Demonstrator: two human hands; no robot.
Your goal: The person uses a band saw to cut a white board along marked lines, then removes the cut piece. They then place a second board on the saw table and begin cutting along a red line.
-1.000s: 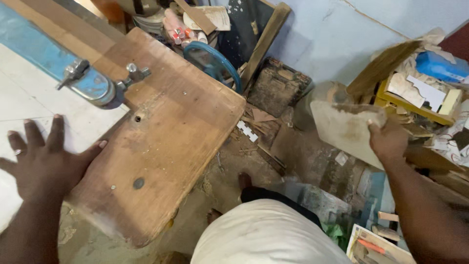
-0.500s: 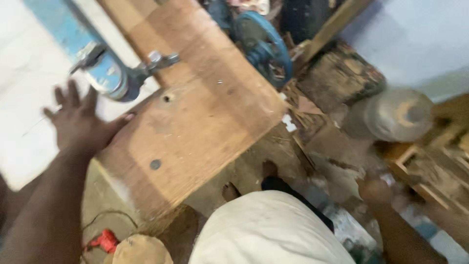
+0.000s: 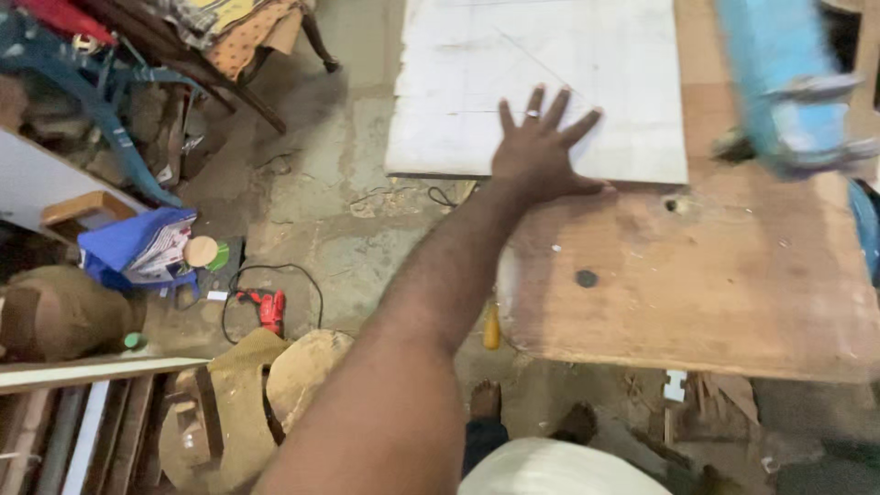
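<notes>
My left hand [image 3: 539, 151] lies flat with fingers spread on the near edge of a white board [image 3: 541, 64], which rests on a brown wooden workbench [image 3: 715, 284]. A ring shows on one finger. The hand holds nothing. My right hand is out of view. A blurred blue machine part [image 3: 788, 82] sits on the bench to the right of the hand.
On the concrete floor to the left lie a red power drill [image 3: 270, 310] with a black cord, a blue bag [image 3: 137, 243] of papers, curved wood offcuts [image 3: 275, 385] and stacked planks [image 3: 73, 422]. A yellow-handled tool [image 3: 492, 327] lies under the bench edge. My feet [image 3: 527, 422] stand below.
The view has swung left, from the cluttered right side to the floor left of the bench. My left hand stays spread on the board. My right hand has left the view.
</notes>
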